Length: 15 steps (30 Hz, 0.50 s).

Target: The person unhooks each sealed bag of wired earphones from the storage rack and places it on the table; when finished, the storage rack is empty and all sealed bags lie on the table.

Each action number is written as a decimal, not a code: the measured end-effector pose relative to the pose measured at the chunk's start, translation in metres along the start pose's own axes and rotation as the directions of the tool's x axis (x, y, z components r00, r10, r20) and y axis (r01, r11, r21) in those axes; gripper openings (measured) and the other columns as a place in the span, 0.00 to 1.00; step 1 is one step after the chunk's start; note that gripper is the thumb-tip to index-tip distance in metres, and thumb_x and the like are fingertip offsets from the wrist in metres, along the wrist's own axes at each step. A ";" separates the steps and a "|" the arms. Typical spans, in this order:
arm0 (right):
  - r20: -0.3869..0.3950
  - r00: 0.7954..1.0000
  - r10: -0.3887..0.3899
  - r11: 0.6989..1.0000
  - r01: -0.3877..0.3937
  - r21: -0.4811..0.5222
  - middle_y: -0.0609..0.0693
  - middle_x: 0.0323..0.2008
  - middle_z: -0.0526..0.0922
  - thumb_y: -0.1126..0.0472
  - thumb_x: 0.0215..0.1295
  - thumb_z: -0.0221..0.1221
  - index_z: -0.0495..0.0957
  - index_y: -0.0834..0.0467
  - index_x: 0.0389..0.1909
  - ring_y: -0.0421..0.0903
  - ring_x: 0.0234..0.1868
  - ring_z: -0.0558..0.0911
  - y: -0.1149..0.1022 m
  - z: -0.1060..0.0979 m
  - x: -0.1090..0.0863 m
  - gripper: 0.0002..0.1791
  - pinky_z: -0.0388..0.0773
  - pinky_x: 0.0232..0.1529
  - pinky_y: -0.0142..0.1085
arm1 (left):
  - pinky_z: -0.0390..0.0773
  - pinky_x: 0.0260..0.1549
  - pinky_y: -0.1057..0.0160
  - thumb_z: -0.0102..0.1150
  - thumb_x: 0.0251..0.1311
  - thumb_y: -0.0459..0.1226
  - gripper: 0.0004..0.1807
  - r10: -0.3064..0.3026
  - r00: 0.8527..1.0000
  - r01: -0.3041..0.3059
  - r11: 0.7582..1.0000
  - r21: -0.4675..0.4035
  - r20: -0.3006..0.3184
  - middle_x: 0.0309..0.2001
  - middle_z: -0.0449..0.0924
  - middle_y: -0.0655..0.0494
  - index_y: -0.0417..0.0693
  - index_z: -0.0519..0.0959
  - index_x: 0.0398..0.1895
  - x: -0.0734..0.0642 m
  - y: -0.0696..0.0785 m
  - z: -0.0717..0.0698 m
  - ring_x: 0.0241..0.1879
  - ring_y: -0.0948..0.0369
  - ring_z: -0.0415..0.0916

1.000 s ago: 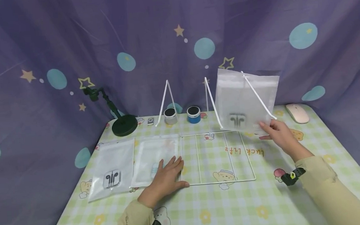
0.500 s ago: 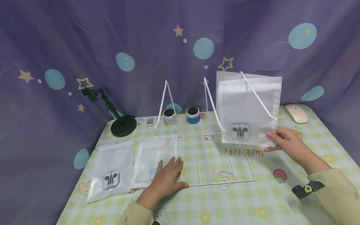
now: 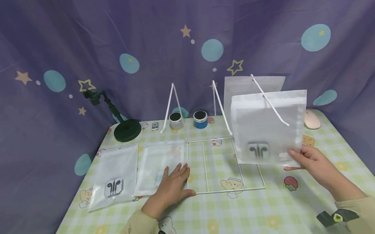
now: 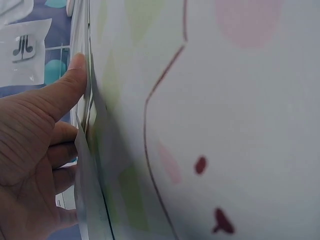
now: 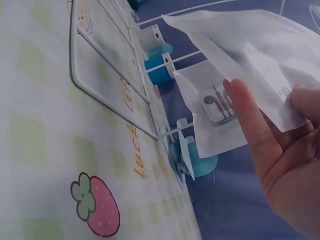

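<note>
My right hand (image 3: 318, 169) pinches the lower right corner of a white zip bag (image 3: 266, 126), with a boxed pair of earphones (image 3: 258, 151) showing through it. The bag's top is at the right prong (image 3: 276, 110) of a white wire rack (image 3: 219, 191). Behind it hangs a second white bag (image 3: 237, 88), whose earphones (image 5: 218, 105) show in the right wrist view. My left hand (image 3: 170, 192) rests with fingers spread on the rack's left edge and a flat bag (image 3: 164, 153). Another flat bag (image 3: 120, 163) with earphones (image 3: 114, 187) lies farther left.
Along the back stand a black stand (image 3: 127, 130), a small music player (image 3: 155, 126), a silver speaker (image 3: 176, 123) and a blue speaker (image 3: 201, 122). A pink mouse (image 3: 311, 120) sits at the back right. Two more prongs (image 3: 168, 109) rise from the rack.
My right hand has drawn the front bag toward me and slightly right along the prong, away from the bag behind it. My left hand has stayed put.
</note>
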State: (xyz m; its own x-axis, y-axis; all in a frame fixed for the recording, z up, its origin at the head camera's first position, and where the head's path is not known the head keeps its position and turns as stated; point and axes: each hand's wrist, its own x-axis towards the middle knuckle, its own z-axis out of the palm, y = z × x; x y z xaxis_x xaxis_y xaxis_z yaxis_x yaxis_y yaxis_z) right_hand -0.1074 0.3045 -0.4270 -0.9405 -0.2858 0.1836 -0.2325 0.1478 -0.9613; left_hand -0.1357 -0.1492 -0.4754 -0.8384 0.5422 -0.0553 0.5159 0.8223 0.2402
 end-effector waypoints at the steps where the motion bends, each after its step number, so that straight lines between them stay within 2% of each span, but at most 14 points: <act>1: 0.002 1.000 -0.003 1.000 0.003 -0.002 0.39 0.53 0.80 0.68 0.77 0.44 0.71 0.64 0.62 0.39 0.48 0.83 -0.001 0.000 -0.003 0.17 0.82 0.38 0.46 | 0.46 0.63 0.31 0.64 0.53 0.60 0.48 -0.001 1.000 0.001 1.000 -0.003 0.000 0.72 0.60 0.44 0.39 0.66 0.70 0.000 0.000 -0.001 0.72 0.45 0.53; 5: 0.015 1.000 0.003 1.000 -0.002 -0.011 0.40 0.50 0.81 0.69 0.77 0.43 0.74 0.62 0.59 0.40 0.45 0.84 -0.004 -0.002 -0.015 0.17 0.83 0.36 0.45 | 0.45 0.64 0.31 0.64 0.54 0.59 0.47 -0.008 1.000 0.008 1.000 -0.004 0.006 0.72 0.60 0.44 0.39 0.66 0.70 0.000 0.001 -0.002 0.72 0.45 0.53; 9: 0.013 1.000 0.025 0.999 -0.025 -0.041 0.42 0.45 0.83 0.70 0.77 0.43 0.77 0.55 0.55 0.44 0.37 0.84 -0.007 -0.004 -0.025 0.17 0.83 0.32 0.42 | 0.45 0.64 0.31 0.64 0.54 0.58 0.47 -0.014 1.000 0.014 1.000 -0.002 0.009 0.72 0.60 0.44 0.39 0.66 0.70 0.000 0.001 -0.001 0.72 0.46 0.53; 13: 0.005 1.000 0.031 0.998 -0.030 -0.062 0.42 0.44 0.84 0.71 0.76 0.43 0.78 0.51 0.53 0.46 0.33 0.83 -0.009 -0.004 -0.034 0.19 0.82 0.31 0.41 | 0.46 0.63 0.31 0.65 0.54 0.58 0.46 -0.012 1.000 0.012 1.000 -0.008 0.005 0.72 0.60 0.44 0.39 0.66 0.70 0.001 0.001 -0.001 0.72 0.45 0.54; 15: 0.005 1.000 0.023 0.997 -0.022 -0.068 0.41 0.45 0.83 0.72 0.76 0.43 0.78 0.51 0.54 0.47 0.32 0.83 -0.009 -0.005 -0.038 0.19 0.82 0.30 0.41 | 0.46 0.63 0.30 0.65 0.54 0.58 0.46 -0.008 1.000 0.008 1.000 -0.012 0.002 0.72 0.60 0.44 0.39 0.66 0.70 0.001 0.001 0.000 0.72 0.45 0.54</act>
State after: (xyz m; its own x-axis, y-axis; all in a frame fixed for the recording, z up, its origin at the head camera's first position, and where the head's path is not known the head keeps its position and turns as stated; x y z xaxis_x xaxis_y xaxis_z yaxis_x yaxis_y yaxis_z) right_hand -0.0704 0.3188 -0.4239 -0.9443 -0.2873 0.1607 -0.2280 0.2185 -0.9488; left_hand -0.1360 -0.1481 -0.4750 -0.8424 0.5356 -0.0591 0.5066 0.8246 0.2516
